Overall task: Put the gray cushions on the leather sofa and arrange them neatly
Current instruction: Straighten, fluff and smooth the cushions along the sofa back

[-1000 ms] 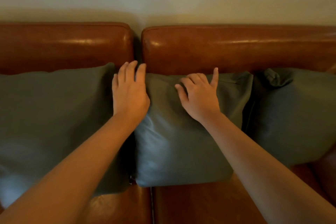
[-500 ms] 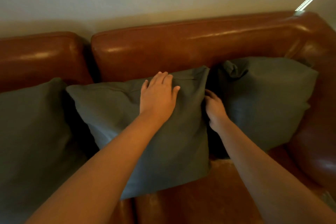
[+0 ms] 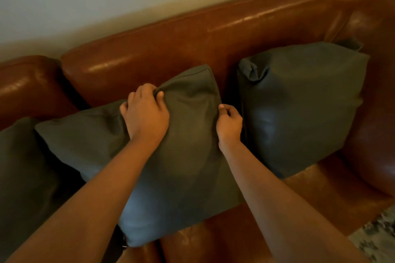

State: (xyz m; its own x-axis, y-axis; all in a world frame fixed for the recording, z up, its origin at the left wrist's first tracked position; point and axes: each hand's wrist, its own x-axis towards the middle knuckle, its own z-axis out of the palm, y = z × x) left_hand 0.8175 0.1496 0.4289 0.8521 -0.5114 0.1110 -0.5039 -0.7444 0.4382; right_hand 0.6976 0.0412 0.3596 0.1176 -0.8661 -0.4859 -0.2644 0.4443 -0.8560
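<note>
**Both hands now gripping the middle cushion**

Half a second ago the left hand (image 3: pixel 145 116) lay flat on the face of the middle cushion (image 3: pixel 181 156) with its fingers stretched out, and the right hand (image 3: pixel 229 124) was tucked into the dark gap between that cushion and the next. Now both have closed on the fabric. The left fingers are curled together over the cushion's top edge, bunching cloth into a fold just right of the thumb. The right fingers are clamped on the cushion's right edge, thumb on the front face, the others wrapped behind and hidden. The cushion's upper right corner stands higher against the backrest than before, above and between the two sets of fingers, and a strip of bare leather now shows between this cushion and the right cushion (image 3: pixel 299 109).

Three gray cushions are in view, all on the leather sofa (image 3: pixel 192 34). The middle one leans tilted on the seat under both hands. The right cushion stands just beyond the right fingers, apart from them, propped in the corner by the armrest. The left cushion (image 3: pixel 23 173) lies well left of the left fingers, partly cut off by the frame edge, with the middle cushion's left corner overlapping it. Two hands, two bare forearms, one sofa. A patch of patterned rug (image 3: pixel 378 235) shows at the lower right.
</note>
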